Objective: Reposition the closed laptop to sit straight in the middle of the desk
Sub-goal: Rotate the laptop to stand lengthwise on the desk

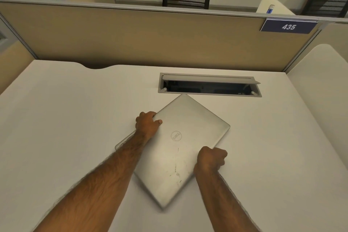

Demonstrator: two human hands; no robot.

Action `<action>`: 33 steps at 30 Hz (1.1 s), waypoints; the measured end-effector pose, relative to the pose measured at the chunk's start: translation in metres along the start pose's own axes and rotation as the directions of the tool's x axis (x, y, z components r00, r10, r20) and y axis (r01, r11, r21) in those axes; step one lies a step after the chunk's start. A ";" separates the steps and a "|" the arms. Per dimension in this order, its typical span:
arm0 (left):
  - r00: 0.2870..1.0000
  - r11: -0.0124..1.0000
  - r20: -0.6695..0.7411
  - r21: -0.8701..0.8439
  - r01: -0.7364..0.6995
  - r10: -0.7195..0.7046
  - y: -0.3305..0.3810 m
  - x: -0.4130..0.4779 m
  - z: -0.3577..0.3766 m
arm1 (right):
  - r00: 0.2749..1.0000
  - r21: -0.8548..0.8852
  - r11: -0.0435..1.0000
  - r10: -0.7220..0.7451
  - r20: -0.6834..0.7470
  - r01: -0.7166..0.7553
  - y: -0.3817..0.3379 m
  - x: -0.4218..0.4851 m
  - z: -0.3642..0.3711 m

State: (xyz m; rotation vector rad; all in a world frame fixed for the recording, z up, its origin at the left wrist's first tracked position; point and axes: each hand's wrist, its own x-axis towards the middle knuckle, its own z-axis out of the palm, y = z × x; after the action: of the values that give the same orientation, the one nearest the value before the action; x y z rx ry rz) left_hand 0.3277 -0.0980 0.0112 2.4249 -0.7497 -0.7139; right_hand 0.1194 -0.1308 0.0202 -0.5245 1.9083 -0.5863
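Laptop sits skewed, mid-desk, corner near cable tray. Your left hand and right hand clasp opposite edges. Pivot flat; square edges to the desk front.

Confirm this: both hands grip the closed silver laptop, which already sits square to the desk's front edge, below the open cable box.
Not square. The head view shows the laptop turned diagonally, one corner pointing at the cable box. The left hand and right hand do grip it.
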 end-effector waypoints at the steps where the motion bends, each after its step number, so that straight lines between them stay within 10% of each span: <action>1: 1.000 1.000 -0.005 -0.013 0.005 -0.005 -0.001 -0.002 -0.001 | 1.000 -0.004 1.000 -0.025 -0.009 0.025 0.000 0.001 0.003; 33: 0.975 0.950 -0.105 -0.267 0.164 -0.198 -0.032 -0.085 -0.009 | 0.859 -0.093 0.863 -0.472 0.200 0.496 -0.042 0.030 0.023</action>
State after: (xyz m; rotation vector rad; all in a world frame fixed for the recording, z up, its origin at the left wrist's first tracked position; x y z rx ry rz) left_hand 0.2846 -0.0199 0.0274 2.2929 -0.3594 -0.6680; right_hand 0.1335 -0.1854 0.0159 -1.1359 1.6599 -0.7028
